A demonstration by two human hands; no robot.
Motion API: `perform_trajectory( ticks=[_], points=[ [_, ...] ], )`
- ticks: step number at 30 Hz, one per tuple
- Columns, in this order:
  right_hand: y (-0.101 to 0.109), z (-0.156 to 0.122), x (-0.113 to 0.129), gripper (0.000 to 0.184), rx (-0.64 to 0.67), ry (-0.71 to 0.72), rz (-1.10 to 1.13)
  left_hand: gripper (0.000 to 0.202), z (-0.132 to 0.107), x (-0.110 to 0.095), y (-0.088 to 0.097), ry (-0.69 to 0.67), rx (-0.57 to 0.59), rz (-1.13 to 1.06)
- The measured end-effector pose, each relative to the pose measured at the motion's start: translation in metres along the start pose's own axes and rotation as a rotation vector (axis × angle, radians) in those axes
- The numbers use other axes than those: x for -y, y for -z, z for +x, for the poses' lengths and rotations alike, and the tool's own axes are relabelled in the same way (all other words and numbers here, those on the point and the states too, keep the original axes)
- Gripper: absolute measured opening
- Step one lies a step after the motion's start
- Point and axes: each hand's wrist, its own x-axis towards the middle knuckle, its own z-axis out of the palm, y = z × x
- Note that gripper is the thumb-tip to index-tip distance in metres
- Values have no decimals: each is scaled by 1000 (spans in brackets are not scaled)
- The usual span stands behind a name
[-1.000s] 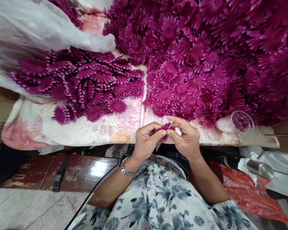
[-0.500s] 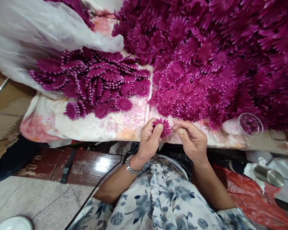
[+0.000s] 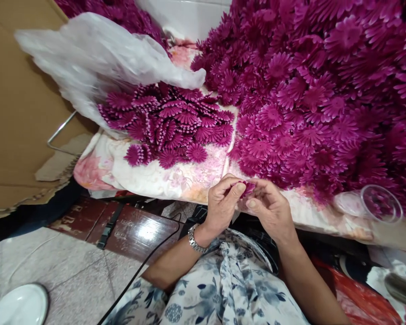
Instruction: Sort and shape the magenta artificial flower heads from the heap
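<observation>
A small purple artificial flower is held up in front of my body, at the table's near edge. My left hand is closed on it, with the thumb pressed over its left side. On the other side my right hand has its bent fingers at the flower's right edge and its thumb just below; the fingers partly hide the petals. Beyond my hands lie a flat heap of stacked purple flower pieces on the left and a large, fuller pile of purple flowers on the right.
A floral cloth covers the table. A whitish plastic bag overhangs the left heap, beside a cardboard box. On the right edge lies a clear plastic cup. A dark red bench stands below left.
My right hand has moved in against the flower, which now tilts and shows less of its face. The whole view has turned, shifting the table rightward in the picture.
</observation>
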Motion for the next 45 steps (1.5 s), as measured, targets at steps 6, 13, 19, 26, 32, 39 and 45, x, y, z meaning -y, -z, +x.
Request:
perform_trajectory(
  ticks=[6,13,19,26,32,39,45],
  points=[
    [-11,5,-4,9,-45,84,-32,17,-6,-2,1,52,38,-73],
    [-5,3,-6,11,-88,205,-185,25,-7,-5,2,132,24,-137],
    [0,1,-8,20,-101,242,-255,33,-7,-3,2,293,7,-149],
    [2,3,-5,28,-86,288,-243,28,-6,-7,-6,352,127,-270],
    [5,3,-7,28,-93,357,-396,17,-6,-7,-6,387,152,-299],
    [10,4,-4,10,-130,486,-578,10,-7,-10,-7,356,82,-257],
    [3,1,-7,11,-239,596,-530,8,-4,-15,-10,310,-30,-283]
  ],
)
